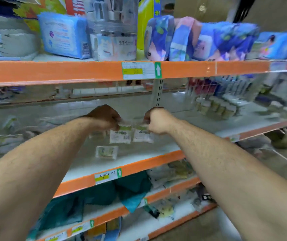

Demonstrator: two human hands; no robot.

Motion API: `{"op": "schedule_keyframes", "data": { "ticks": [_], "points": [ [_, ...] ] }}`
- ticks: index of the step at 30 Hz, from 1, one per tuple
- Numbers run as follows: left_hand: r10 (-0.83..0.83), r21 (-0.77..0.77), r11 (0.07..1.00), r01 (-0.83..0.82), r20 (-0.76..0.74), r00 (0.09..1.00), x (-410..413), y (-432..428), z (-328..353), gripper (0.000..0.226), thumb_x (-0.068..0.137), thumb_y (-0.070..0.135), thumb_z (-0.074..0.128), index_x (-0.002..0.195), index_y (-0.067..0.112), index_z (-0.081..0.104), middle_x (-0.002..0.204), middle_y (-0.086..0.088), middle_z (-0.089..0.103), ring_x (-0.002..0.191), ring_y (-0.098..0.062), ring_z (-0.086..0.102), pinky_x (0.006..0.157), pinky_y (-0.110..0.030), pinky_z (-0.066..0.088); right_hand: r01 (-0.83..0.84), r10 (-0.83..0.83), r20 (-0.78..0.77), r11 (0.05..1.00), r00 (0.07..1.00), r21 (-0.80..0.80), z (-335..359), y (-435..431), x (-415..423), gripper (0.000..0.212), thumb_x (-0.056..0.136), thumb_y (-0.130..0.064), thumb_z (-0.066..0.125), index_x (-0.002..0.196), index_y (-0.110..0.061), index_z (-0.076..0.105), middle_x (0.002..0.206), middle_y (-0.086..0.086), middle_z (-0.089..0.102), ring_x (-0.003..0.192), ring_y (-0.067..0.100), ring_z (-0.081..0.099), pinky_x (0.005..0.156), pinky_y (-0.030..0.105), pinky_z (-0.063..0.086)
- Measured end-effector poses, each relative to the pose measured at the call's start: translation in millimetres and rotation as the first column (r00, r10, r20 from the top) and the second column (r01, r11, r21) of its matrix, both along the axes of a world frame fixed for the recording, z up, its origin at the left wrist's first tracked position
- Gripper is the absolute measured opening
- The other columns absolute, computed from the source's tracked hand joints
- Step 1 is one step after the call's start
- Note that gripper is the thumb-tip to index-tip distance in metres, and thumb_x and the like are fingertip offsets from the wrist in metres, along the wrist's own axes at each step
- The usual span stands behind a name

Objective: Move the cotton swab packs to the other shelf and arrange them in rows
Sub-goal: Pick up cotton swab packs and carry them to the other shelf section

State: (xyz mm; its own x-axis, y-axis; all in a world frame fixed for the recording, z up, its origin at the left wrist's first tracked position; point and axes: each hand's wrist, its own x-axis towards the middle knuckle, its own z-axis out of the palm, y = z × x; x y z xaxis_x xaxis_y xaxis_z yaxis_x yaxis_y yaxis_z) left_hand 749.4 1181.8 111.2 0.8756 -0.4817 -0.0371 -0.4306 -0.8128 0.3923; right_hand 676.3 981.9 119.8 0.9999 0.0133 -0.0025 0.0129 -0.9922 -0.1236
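Your left hand (104, 117) pinches one swab pack (120, 136) and your right hand (156, 121) a second pack (143, 135), both over the shelf (139, 164). Likely light, floppy, slick; grip the top edge.

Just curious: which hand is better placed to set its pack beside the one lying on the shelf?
Probably the left hand: its held pack hangs closer to the lying pack than the right hand does.
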Motion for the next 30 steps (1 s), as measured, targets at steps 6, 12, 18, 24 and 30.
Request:
{"op": "schedule_keyframes", "data": {
  "ticks": [6,12,18,24,30],
  "points": [
    [-0.257,-0.009,0.966,0.257,-0.035,0.966,-41.8,-98.1,-6.2,0.015,0.077,0.021,0.078,0.072,0.016,0.065,0.068,-0.001,0.062,0.064,-0.017,0.054,0.051,-0.021,0.038,0.248,-0.249,0.035,0.968,0.968,0.026,0.9,-74.6,-94.3,0.008,0.075,-0.010,0.073,0.082,-0.013,0.070,0.079,0.004,0.067,0.076,0.022,0.059,0.061,0.025,0.036],
    [-0.439,-0.057,0.897,0.438,-0.018,0.898,-89.9,-201.5,-0.3,0.017,0.070,0.017,0.080,0.074,0.004,0.070,0.061,-0.003,0.054,0.059,-0.020,0.047,0.055,-0.026,0.036,0.467,-0.470,0.058,0.882,0.881,0.059,8.5,-157.0,-177.8,0.021,0.073,-0.007,0.072,0.061,-0.017,0.056,0.063,0.000,0.057,0.058,0.018,0.052,0.048,0.030,0.040],
    [-0.561,-0.059,0.827,0.559,-0.018,0.828,-142.2,-314.9,3.0,0.027,0.072,0.015,0.079,0.054,0.013,0.059,0.050,0.003,0.048,0.054,-0.017,0.043,0.051,-0.024,0.033,0.596,-0.595,0.103,0.802,0.797,0.025,6.0,-253.5,-257.4,0.012,0.068,-0.011,0.074,0.071,-0.016,0.062,0.075,0.003,0.064,0.075,0.023,0.059,0.064,0.032,0.048],
    [-0.629,-0.080,0.776,0.626,-0.014,0.777,-205.9,-428.5,7.9,0.018,0.073,0.016,0.078,0.064,0.015,0.064,0.056,0.000,0.055,0.054,-0.018,0.049,0.047,-0.022,0.035,0.641,-0.639,0.126,0.767,0.759,0.030,14.8,-349.1,-336.3,0.013,0.072,-0.016,0.075,0.084,-0.019,0.072,0.088,0.000,0.070,0.084,0.018,0.064,0.067,0.026,0.050],
    [-0.702,-0.098,0.709,0.698,-0.007,0.712,-270.4,-529.2,13.8,0.015,0.076,0.015,0.078,0.071,0.007,0.067,0.060,-0.001,0.056,0.052,-0.011,0.047,0.042,-0.015,0.032,0.699,-0.697,0.129,0.714,0.705,0.041,19.7,-437.1,-399.8,0.021,0.071,-0.012,0.075,0.063,-0.020,0.058,0.072,-0.002,0.061,0.074,0.017,0.059,0.051,0.023,0.038]
  ]
}}
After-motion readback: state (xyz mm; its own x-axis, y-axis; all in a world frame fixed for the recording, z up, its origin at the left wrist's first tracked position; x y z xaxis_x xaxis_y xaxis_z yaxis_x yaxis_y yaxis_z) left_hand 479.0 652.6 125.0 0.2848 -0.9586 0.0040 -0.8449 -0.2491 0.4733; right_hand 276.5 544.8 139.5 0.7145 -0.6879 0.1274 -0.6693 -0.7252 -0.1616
